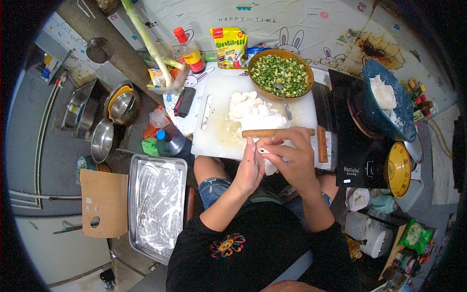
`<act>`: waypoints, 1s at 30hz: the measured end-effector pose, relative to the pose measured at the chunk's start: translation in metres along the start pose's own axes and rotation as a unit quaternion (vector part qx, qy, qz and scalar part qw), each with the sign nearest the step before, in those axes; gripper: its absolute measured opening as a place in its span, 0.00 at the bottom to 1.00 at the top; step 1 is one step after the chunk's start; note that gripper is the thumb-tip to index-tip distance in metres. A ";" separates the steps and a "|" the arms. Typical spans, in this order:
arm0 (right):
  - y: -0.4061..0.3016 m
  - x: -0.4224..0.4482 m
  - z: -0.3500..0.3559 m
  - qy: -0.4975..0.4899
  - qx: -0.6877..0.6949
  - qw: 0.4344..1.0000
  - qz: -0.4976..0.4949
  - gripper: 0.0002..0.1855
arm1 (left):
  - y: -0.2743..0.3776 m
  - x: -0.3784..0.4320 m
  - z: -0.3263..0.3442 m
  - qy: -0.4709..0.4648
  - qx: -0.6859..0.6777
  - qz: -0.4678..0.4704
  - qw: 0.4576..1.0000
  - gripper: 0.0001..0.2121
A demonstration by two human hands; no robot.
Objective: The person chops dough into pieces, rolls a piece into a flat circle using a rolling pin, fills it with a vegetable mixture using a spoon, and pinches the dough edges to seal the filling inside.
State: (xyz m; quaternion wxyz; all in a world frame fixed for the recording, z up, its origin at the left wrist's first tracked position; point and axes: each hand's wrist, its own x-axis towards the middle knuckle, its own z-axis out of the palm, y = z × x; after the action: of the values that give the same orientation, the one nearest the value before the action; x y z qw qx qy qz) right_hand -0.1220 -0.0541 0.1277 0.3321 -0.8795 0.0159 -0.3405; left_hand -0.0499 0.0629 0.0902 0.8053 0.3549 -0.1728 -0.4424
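Observation:
Both my hands meet over the near edge of the white cutting board (222, 142). A folded dough wrapper (270, 165) is between them, with a little dark filling visible at its open top. My left hand (250, 169) supports it from the side, while my right hand (297, 157) pinches its rim between thumb and fingers. Just beyond the fingers lies a wooden rolling pin (261, 133). Floury dough rounds (250, 107) are heaped behind it. At the back right of the board, a brown bowl (255, 85) holds chopped green and yellow filling with a metal spoon (285, 104).
A floured metal tray (132, 204) lies to my left. On the right are a black cooktop (346, 153), a blue basin (375, 109) with dough, a yellow bowl (398, 169) and a wooden handle (322, 144). A red-capped bottle (191, 54) and yellow seasoning bag (229, 47) stand behind.

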 end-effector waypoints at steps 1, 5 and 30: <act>0.001 -0.001 0.002 0.016 0.001 1.000 -0.013 0.08 | 0.001 0.000 0.003 0.025 -0.004 0.001 1.000 0.34; 0.003 -0.003 0.004 0.043 -0.021 0.997 -0.061 0.07 | 0.006 -0.001 0.009 0.014 0.001 0.006 1.000 0.35; 0.004 0.003 0.005 0.000 0.053 0.999 0.000 0.08 | 0.004 -0.003 -0.009 -0.019 0.087 -0.004 0.996 0.36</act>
State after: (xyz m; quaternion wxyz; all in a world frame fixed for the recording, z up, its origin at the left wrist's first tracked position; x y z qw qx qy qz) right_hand -0.1159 -0.0554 0.1245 0.3786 -0.8605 -0.0018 -0.3409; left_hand -0.0440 0.0710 0.0867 0.7663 0.4157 -0.2239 -0.4356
